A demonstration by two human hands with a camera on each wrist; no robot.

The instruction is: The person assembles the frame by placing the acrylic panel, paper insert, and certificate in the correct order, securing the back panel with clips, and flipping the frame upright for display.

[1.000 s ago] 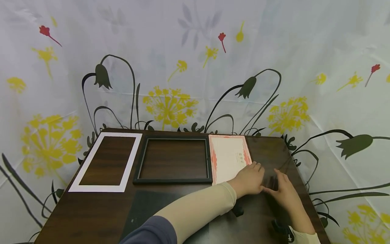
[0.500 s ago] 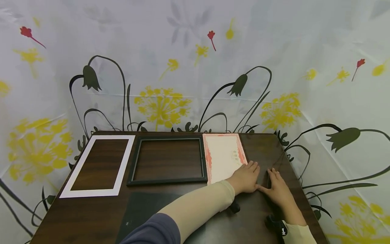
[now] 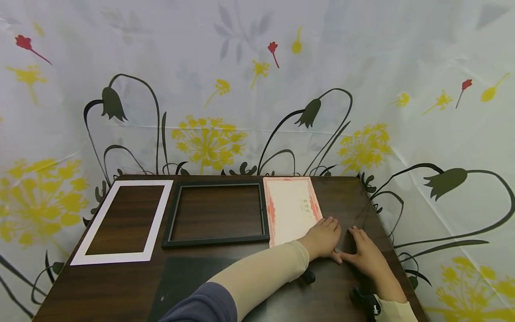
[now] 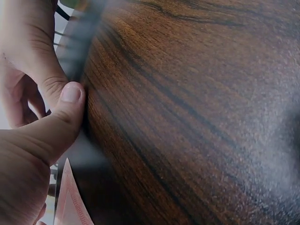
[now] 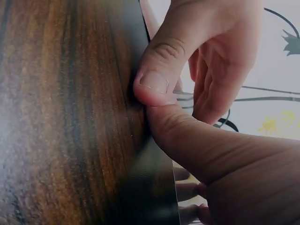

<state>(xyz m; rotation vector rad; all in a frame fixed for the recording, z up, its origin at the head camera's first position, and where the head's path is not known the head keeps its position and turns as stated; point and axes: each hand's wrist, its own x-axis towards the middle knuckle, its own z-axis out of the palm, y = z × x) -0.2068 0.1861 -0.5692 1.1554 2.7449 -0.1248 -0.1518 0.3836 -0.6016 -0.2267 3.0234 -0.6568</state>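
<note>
In the head view, my left hand rests at the right part of the dark wooden table, fingers stretched forward beside a certificate sheet with a red-pink border. My right hand lies just right of it, fingers extended and thumb out. The two thumbs meet tip to tip low over the surface. Both wrist views show this meeting of the left hand and right hand close up. The surface near them looks glossy and hazy. Whether a clear sheet lies under the hands, I cannot tell.
A black picture frame lies left of the certificate, and a white mat border is at far left. A dark panel lies in front, partly under the left sleeve. A floral cloth hangs behind the table.
The head view has shifted, so everything appears further left. Both hands stay together at the table's right, thumbs touching, with only slight finger movement. The frame, mat border and certificate have not moved.
</note>
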